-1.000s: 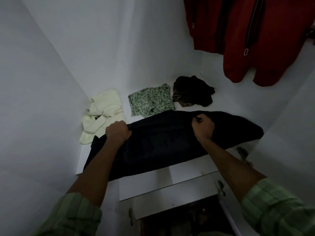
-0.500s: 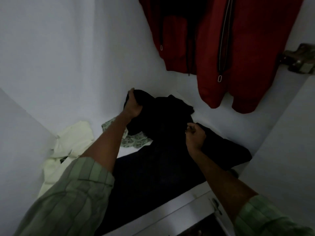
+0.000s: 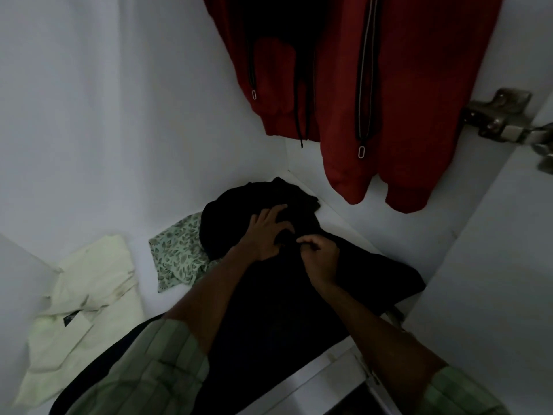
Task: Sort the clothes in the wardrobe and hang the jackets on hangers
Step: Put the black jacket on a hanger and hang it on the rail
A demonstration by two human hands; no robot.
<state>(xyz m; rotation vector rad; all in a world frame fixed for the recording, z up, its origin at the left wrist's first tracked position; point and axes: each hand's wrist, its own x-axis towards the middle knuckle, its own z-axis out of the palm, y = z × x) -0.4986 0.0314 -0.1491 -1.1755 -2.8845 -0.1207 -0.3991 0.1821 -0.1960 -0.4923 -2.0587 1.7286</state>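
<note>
Black cloth garment [image 3: 299,310], soft and limp: spread over the front right part of the white wardrobe shelf [image 3: 353,223], near end draped over the shelf's front edge, far end doubled back toward the rear right corner. Judged to be mid-fold, so in the sorting part of the task rather than the hanging part.

Left hand [image 3: 263,232] laid flat on the doubled-over end, grip wide open with splayed fingers, pressing rather than holding. Right hand [image 3: 321,259] just beside it, grip closed to a pinch on a ridge of the same cloth, between thumb and fingertips.

Next move, by judgement: calls for drawing the pinched fold across and smoothing it while pinning the bulk under the flat palm. Too dark to make out sleeves, collar or seams, so cannot tell whether a jacket or something else.

Around: pale green leaf-printed cloth [image 3: 176,253] at the shelf's rear middle, partly tucked beneath the black one. Rumpled cream shirt [image 3: 89,295] along the left edge, apart from both hands. Red zip-front jackets [image 3: 419,100], one or two, hanging above the rear right corner with hems clear of the shelf. Metal door hinge [image 3: 502,118] on the right wall.

Likely nuisances: dragging the leaf-printed cloth along with the fold, limp fabric slipping off the front edge, and brushing the hanging hems if lifted high.
</note>
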